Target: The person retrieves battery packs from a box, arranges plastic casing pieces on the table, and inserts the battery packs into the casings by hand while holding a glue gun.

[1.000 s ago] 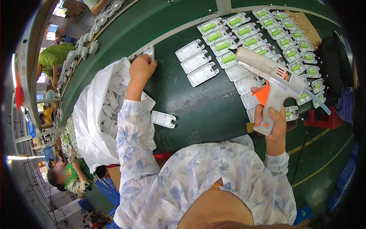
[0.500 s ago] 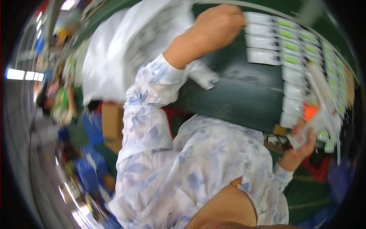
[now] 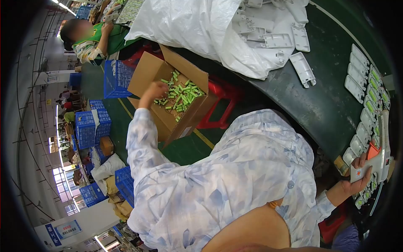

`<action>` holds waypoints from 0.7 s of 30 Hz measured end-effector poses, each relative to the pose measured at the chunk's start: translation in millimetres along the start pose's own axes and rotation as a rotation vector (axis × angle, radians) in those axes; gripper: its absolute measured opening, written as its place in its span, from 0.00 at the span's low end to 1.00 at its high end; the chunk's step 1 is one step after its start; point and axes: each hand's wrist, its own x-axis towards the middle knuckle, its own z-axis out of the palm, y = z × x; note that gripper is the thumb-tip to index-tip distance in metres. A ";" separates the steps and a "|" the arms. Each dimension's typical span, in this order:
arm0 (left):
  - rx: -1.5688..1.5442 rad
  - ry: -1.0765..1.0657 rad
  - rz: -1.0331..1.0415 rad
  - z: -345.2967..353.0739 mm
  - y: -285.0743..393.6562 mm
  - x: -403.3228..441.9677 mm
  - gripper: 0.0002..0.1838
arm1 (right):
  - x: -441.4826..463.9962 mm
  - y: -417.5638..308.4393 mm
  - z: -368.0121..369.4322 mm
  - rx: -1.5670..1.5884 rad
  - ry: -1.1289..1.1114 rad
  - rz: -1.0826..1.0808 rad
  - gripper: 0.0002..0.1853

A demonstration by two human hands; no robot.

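Note:
My left hand (image 3: 157, 90) is over the near-left side of an open cardboard box (image 3: 184, 63), close to a pile of small green cylindrical batteries (image 3: 184, 96). Its fingers are curled together; whether anything is in them I cannot make out. On the right, my right hand (image 3: 350, 182) is wrapped round the handle of a light grey hot glue gun (image 3: 380, 164) with an orange trigger. The glue gun is beside rows of white plastic housings (image 3: 354, 88), some with green batteries in them.
A white sack (image 3: 189, 29) spills white plastic housings onto the dark table (image 3: 277, 90). One loose housing (image 3: 302, 69) lies near the table edge. A red stool (image 3: 220, 103) stands behind the box. Blue crates (image 3: 92, 126) and a person in a green vest (image 3: 100, 40) are at the left.
My left hand has moved from above the table down to the battery box. The view has turned left, bringing the box into sight. My right hand still holds the glue gun.

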 end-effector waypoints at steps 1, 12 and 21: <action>0.149 -0.122 -0.059 21.2 -14.3 10.6 0.26 | -1.5 -0.5 -5.0 -0.002 -0.001 0.024 0.35; 0.146 0.158 -0.184 207.3 -62.9 62.7 0.69 | -12.4 3.5 7.2 -0.128 0.100 0.041 0.36; 0.111 0.240 -0.164 186.5 -33.4 57.7 0.57 | -7.8 -1.3 10.7 -0.122 0.051 0.025 0.37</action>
